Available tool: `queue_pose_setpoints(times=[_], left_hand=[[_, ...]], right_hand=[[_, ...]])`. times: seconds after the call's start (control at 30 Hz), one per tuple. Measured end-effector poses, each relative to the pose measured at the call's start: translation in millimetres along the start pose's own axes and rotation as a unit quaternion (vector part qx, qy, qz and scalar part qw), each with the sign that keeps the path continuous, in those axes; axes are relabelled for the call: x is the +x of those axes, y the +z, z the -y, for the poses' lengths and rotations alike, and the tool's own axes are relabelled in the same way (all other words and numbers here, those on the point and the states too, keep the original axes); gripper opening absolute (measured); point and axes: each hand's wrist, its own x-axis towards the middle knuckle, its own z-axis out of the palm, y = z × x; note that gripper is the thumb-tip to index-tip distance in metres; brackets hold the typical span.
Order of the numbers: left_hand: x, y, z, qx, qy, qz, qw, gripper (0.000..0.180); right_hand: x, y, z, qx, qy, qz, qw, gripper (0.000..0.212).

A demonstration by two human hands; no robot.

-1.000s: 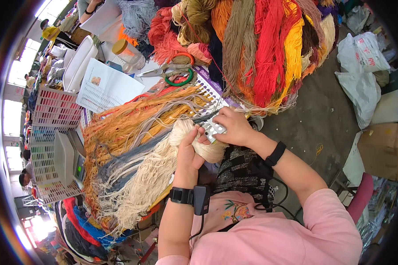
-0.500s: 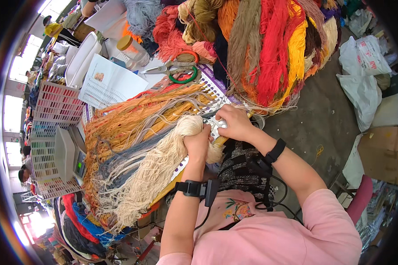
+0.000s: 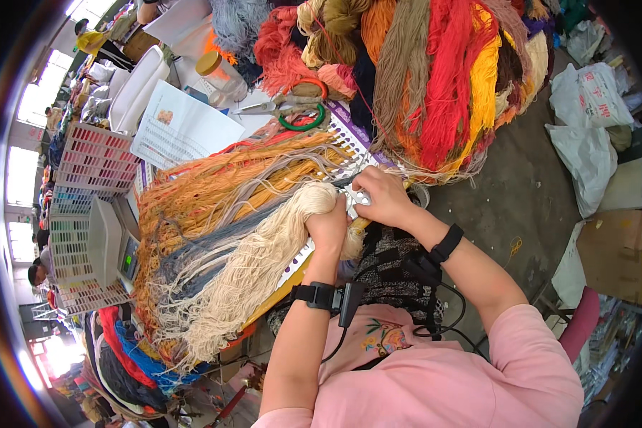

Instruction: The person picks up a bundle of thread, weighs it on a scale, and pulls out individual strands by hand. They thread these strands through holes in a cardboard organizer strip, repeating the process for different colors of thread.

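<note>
A thick hank of cream yarn (image 3: pixel 253 274) lies slanting across the table, its loose ends spread toward the lower left. My left hand (image 3: pixel 328 227) is closed around the looped upper end of this hank. Just right of it, my right hand (image 3: pixel 386 196) has its fingers pinched together over a white card strip (image 3: pixel 349 139) with a purple edge and a row of holes. What sits between those fingertips is too small to make out. Beside the cream hank lie strands of grey-blue yarn (image 3: pixel 196 253) and orange-gold yarn (image 3: pixel 225 182), their upper ends along the strip.
Scissors (image 3: pixel 282 110) with orange and green handles rest beyond the strip, near a printed sheet (image 3: pixel 185 125) and a lidded jar (image 3: pixel 221 75). Many coloured hanks, among them red yarn (image 3: pixel 453 89), hang over the far edge. A scale (image 3: pixel 125 253) and a plastic basket (image 3: pixel 85 207) stand left.
The view has shifted slightly. My left hand, still gripping the cream hank, has moved slightly closer to my right hand, whose fingers remain pinched at the strip.
</note>
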Motion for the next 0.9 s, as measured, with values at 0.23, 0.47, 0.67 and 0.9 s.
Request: queue_pose_setpoints(times=[0.23,0.47,0.67,0.9], left_hand=[[-3,-11,3,-0.194,0.051,0.021,0.979,0.009],[-11,-40,9,-0.391,-0.067,0.195,0.897,0.014],[-32,-52,-3,-0.43,-0.3,0.218,0.823,0.018],[-45,-56,-18,-0.427,-0.198,0.309,0.826,0.034]], right_hand=[[2,-14,12,-0.038,0.02,0.036,0.998,0.024],[13,-35,22,-0.203,0.077,0.141,0.966,0.009],[16,-45,11,-0.185,-0.095,0.049,0.977,0.01],[23,-39,-23,0.364,0.138,0.24,0.889,0.013]])
